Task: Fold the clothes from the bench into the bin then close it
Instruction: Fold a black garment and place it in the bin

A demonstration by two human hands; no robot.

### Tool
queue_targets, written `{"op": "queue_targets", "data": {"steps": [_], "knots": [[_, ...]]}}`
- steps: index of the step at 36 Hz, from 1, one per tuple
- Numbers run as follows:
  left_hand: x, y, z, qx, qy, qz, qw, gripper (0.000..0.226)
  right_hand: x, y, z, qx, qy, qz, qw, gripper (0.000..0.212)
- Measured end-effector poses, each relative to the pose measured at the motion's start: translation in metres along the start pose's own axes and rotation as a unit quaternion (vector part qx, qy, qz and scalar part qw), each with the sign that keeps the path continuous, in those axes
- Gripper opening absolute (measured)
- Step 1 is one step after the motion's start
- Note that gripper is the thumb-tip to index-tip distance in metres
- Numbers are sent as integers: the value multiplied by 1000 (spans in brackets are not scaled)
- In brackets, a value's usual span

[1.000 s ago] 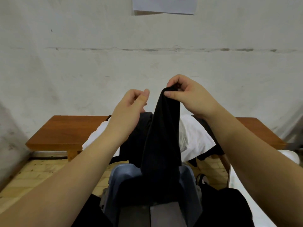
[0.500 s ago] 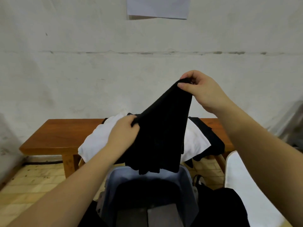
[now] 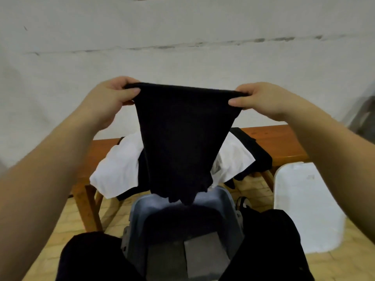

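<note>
While both forearms reach up from the lower corners, the left hand (image 3: 110, 98) and the right hand (image 3: 261, 101) each pinch a top corner of the black garment (image 3: 182, 138). Its upper edge runs level across mid-frame; it hangs narrowing downward over the grey bin (image 3: 227, 201).

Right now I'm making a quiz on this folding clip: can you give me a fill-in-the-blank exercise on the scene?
1. Both hands, left hand and right hand, hold up a ____ garment.
2. The garment hangs directly above the open grey ____.
3. A white cloth lies on the wooden ____.

Missing words: black; bin; bench
</note>
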State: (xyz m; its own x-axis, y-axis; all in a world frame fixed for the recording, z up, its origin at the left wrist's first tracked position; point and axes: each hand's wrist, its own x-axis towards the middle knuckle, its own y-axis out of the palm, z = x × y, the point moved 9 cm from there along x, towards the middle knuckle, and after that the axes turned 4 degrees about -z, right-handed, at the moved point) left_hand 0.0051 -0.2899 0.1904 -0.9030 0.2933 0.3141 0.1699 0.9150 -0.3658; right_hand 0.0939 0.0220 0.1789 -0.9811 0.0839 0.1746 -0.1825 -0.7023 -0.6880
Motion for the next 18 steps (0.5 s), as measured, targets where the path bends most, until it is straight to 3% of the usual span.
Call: {"op": "queue_targets", "data": {"steps": [2, 6, 11, 18], "knots": [[2, 3, -4, 48, 9, 11, 999, 20, 3, -3, -5, 49, -8, -30, 998, 10], [-2, 14, 6, 148, -10, 45, 988, 17, 2, 13, -28, -21, 20, -13, 999, 12], [0, 9, 2, 76, -15, 33, 996, 15, 5, 6, -38, 189, 41, -54, 980, 9], [17, 17, -2, 5, -42, 38, 998, 13, 20, -5, -34, 272, 43, -81, 958, 7]]}}
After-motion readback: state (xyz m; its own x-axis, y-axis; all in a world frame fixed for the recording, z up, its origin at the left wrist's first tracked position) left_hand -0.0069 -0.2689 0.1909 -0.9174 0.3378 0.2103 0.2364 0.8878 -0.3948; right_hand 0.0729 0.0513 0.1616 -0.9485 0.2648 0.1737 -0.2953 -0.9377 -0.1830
